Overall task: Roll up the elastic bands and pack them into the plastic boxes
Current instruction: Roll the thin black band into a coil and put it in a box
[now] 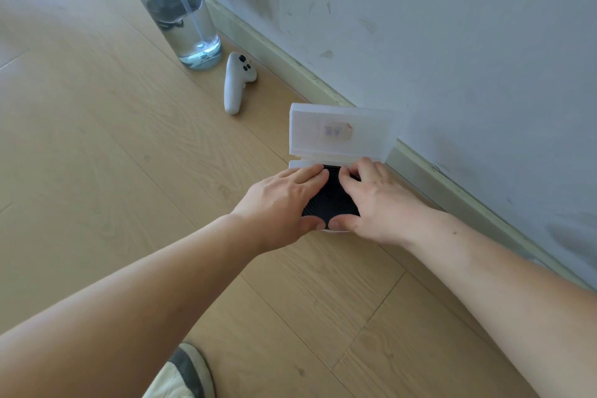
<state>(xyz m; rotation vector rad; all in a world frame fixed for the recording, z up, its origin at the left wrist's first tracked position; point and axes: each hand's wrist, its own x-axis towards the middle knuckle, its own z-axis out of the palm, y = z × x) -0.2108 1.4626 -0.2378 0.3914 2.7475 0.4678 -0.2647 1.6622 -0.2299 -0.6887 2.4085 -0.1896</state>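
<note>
Single head-worn wide-angle view, steeply down and forward, close above the floor (97,171) beside the wall (468,42).

Left hand (284,200): palm down, fingers and thumb gripping black rolled elastic band (329,203).
Right hand (384,203): same grip, fingers curled, thumb tips nearly touching.
Forearms (135,284): bare, stretched forward, converging.

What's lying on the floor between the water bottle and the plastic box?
A white handheld controller lies there on the wooden floor, shown in the head view.
</note>
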